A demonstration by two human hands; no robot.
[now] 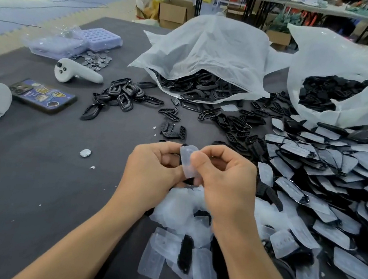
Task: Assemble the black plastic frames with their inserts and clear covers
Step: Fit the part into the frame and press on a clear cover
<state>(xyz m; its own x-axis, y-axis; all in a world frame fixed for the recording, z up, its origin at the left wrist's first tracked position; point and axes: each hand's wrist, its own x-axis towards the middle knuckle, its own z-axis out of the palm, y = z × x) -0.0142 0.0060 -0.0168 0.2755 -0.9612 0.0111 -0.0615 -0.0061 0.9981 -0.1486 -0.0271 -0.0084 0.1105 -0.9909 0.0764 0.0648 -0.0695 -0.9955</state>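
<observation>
- A dark, cloth-covered table (37,168) carries the whole job, with the parts spread within arm's reach.
- One crinkled white sack (210,57) slumps open toward the person and spills glossy black rings. A second sack (347,66), torn open, shows more black parts. Both probably lie this way so stock can be raked forward.
- At right, a finished pile (335,168) overlaps like shingles, each black body faced with frosted film.
- Loose clear covers (177,209), thin and translucent, lie just below the hands for quick picking.
- The left hand (152,170) has its grip clamped on a black frame (188,181), held above the table's centre.
- The right hand (222,178) has its grip pinched on one clear cover (187,160) and lays it against that frame, apparently to seat it.
</observation>
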